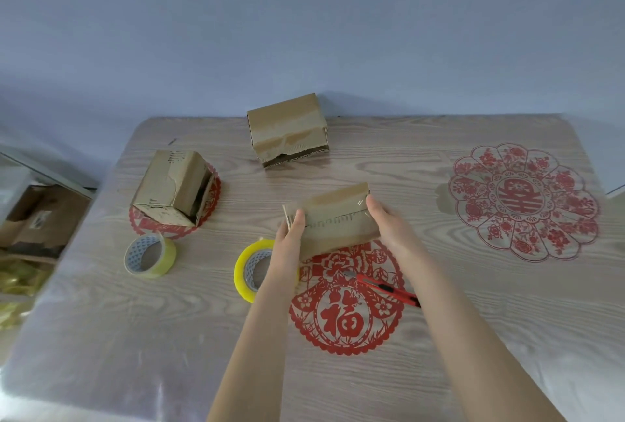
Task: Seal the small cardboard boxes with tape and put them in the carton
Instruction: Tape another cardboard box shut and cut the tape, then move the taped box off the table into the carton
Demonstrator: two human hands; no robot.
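- We count three boxes. Our left hand (289, 235) and right hand (389, 222) each grip one end of one box (338, 218), just beyond the knife (389, 289).
- The far box (287, 127) lies well beyond the knife, and the left box (172, 184) well to its left.
- There are two tape rolls. The near roll (245, 269) is left of the knife, and the other roll (150, 256) is further left.

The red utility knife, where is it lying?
Head view: the knife lies on the central red paper-cut, between the bright yellow tape roll and the right forearm.
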